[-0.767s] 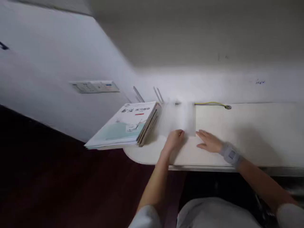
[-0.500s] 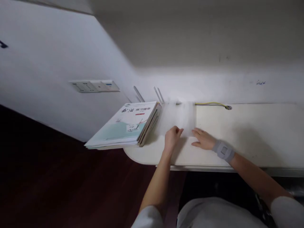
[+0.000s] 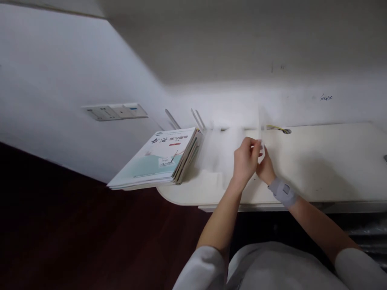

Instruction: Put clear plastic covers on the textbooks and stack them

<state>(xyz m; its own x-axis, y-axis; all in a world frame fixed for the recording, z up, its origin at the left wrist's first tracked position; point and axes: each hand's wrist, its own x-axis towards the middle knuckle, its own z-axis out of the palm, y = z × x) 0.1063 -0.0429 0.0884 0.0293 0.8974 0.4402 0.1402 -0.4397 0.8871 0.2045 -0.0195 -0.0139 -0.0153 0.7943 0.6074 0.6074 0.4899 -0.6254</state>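
Note:
Both my hands meet above the white desk, pinching a thin pale sheet that stands on edge and is blurred by motion. My left hand closes on it from the left. My right hand, with a grey band on the wrist, closes on it from the right. More pale, blurred sheets lie flat on the desk just left of my hands. A stack of books with a white and teal cover lies at the desk's left end, overhanging the edge.
A yellow cable runs along the desk's back edge to a grommet. Slanted metal rods stand behind the books. A wall socket strip is on the left wall. Dark floor lies below the desk's rounded left end.
My hands were flat on the blurred sheets on the desk; now both have risen, moved right and closed on one thin sheet held upright.

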